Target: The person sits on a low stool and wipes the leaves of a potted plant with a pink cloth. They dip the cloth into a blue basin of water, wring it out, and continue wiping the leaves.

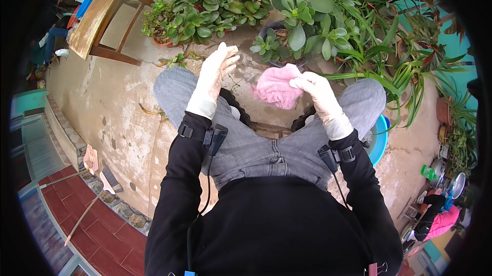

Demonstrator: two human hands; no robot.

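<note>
A crumpled pink cloth [278, 86] hangs from my right hand [316, 91], pinched by one edge between thumb and fingers. My left hand [218, 69] is raised above my left knee, holding nothing, its fingers slightly apart. Both hands wear whitish gloves. Just beyond the cloth stands a dark plant pot [276, 30] with a thick-leaved succulent [296, 34] growing over its rim. A light-blue basin [379, 140] sits on the ground beside my right thigh, partly hidden by my leg and sleeve.
Potted plants [215, 5] crowd the ground ahead. To the left stands a worn wooden table or bench [98, 22]. A broom [109, 182] and a pink dustpan [91, 159] lie near the tiled step [96, 230]. At far right is a person in pink [442, 222] near several metal pans.
</note>
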